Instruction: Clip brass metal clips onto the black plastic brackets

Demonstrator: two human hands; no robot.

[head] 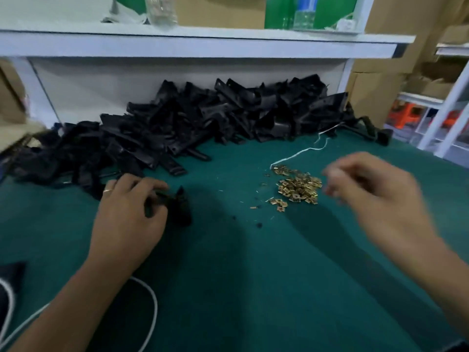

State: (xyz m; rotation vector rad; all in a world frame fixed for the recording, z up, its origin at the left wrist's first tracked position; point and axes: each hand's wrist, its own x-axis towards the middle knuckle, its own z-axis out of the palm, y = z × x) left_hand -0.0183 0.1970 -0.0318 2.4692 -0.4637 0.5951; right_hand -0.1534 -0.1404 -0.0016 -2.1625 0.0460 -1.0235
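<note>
On the green mat, upright bracket in left hand grip; right hand blurred, grip unclear.

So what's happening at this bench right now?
A person is fitting clips onto brackets. The left hand grips one black bracket on the green mat. The right hand, blurred, hovers beside the heap of brass clips; whether it holds one cannot be told. A big pile of black brackets lies behind.
</note>
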